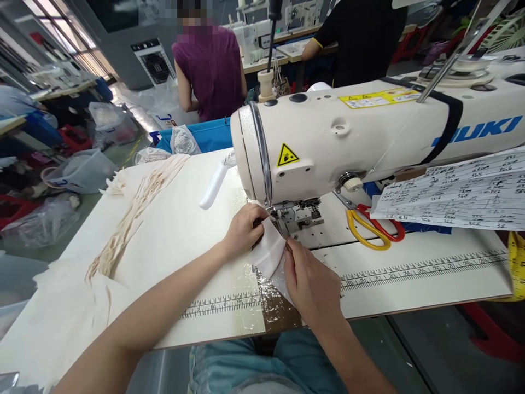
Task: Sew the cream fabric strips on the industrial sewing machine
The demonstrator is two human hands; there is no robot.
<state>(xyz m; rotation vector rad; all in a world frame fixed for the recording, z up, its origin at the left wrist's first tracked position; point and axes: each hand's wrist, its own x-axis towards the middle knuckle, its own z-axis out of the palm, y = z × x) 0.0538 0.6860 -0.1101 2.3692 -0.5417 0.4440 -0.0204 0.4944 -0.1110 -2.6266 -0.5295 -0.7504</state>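
Observation:
A small piece of white fabric [268,254] lies just in front of the needle area of a white sewing machine [320,148]. My left hand [245,230] pinches the fabric's upper left edge, close beside the presser foot. On the other side, my right hand [309,279] grips the right edge between thumb and fingers. The cloth stretches between both hands, its lower part hanging toward the table's front edge. Exactly where the needle meets the fabric is hidden by the fingers and the machine head.
Scissors with red and yellow handles [369,230] lie right of the needle plate under a handwritten sheet [455,191]. Stacked pale fabric pieces [131,213] cover the table's left. A white plastic-handled tool [214,186] rests behind my left hand. A person in purple [211,71] sits ahead.

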